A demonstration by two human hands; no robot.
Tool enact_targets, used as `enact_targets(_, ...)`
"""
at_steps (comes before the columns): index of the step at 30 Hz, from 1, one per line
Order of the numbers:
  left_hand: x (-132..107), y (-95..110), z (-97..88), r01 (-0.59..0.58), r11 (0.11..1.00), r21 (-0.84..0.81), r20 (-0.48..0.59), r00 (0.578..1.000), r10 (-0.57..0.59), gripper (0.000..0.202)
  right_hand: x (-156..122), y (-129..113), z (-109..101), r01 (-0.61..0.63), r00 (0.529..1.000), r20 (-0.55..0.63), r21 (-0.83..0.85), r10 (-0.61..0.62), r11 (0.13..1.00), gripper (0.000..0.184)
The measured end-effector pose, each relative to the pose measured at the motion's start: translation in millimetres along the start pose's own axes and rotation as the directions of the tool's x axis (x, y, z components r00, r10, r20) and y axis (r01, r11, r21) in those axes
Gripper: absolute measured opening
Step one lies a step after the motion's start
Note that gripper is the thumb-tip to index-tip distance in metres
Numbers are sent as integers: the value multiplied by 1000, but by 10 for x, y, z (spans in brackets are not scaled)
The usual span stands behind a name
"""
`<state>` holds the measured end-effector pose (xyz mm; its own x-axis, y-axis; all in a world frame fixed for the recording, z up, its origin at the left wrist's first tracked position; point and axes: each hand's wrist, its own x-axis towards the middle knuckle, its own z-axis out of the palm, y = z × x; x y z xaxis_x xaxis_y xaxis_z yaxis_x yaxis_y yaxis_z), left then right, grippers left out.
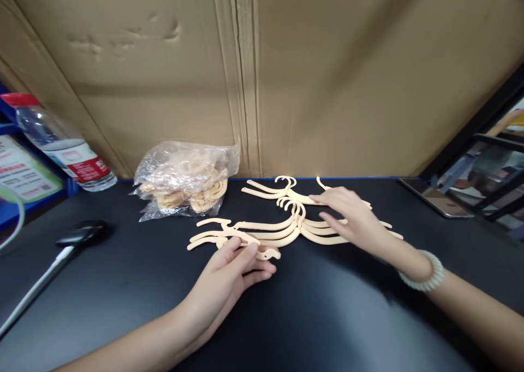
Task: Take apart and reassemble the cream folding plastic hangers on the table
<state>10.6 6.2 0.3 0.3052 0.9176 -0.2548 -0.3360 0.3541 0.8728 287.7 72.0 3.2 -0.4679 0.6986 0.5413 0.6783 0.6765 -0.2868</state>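
Note:
My left hand (241,268) is closed, thumb and fingers pinching a cream plastic hanger piece (245,236) with a hooked end. Other curved arms jut out to the left of that hand; which of them belong to the held piece I cannot tell. Several cream plastic clothes hangers (282,235) lie fanned together on the black table, hooks pointing to the back. Over their right side is my right hand (346,213), fingers stretched and thumb apart, index fingertip at a curved arm of the hanger (301,198) behind. Whether it touches that arm is unclear.
Clear plastic bags (184,170) with more cream pieces lie at the back left. A water bottle (77,153) leans beside a blue rack. A black plug with a white cable (82,232) rests on the left, a phone-like slab (438,200) on the right. Cardboard (368,88) walls the back.

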Motion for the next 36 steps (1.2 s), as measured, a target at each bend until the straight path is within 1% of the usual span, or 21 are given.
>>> enact_targets(1,-3,11,-10,-3,1000,12,-15,1000,3,25,-2,139,-29,-29,999,29,-100,32,995,29)
enact_targets(2,-6,20,-17,-4,1000,26,-24,1000,5,26,-8,264,-50,-65,996,47,-158,74,985,27)
enact_targets(4,-9,31,-26,-13,999,53,-30,999,15,27,-23,446,-62,-118,988,76,-211,137,970,25)
enact_targets(6,-7,37,-26,-24,996,81,-22,999,26,28,-35,533,-39,-144,981,91,-237,170,961,22)
enact_targets(9,3,52,-17,-54,991,121,0,999,54,28,-32,543,21,-168,978,74,-269,194,949,14)
enact_targets(13,4,96,-1,-106,981,160,14,994,105,27,-14,542,73,-183,979,44,-223,197,957,14)
enact_targets(17,-4,126,-10,-149,972,184,-47,986,160,28,-28,594,89,-172,984,17,-127,176,977,11)
enact_targets(20,13,132,-53,-175,966,193,-82,978,193,26,-38,591,87,-190,982,-25,-52,189,980,7)
enact_targets(23,39,151,-100,-183,961,206,-109,972,209,22,-25,538,66,-144,988,-63,-27,142,989,15)
enact_targets(25,53,179,-119,-190,963,188,-125,968,216,23,-11,498,41,-102,992,-74,-33,99,994,17)
enact_targets(27,68,215,-132,-208,966,156,-143,962,231,25,-7,473,9,-101,990,-102,-34,97,994,18)
enact_targets(33,131,314,-177,-277,960,48,-134,950,281,28,-57,505,-80,-199,965,-192,-83,181,976,12)
enact_targets(34,141,323,-185,-282,959,29,-134,950,283,28,-64,512,-87,-198,962,-211,-92,175,976,10)
enact_targets(36,153,332,-196,-286,958,-1,-128,950,283,28,-68,512,-93,-148,957,-265,-109,115,983,8)
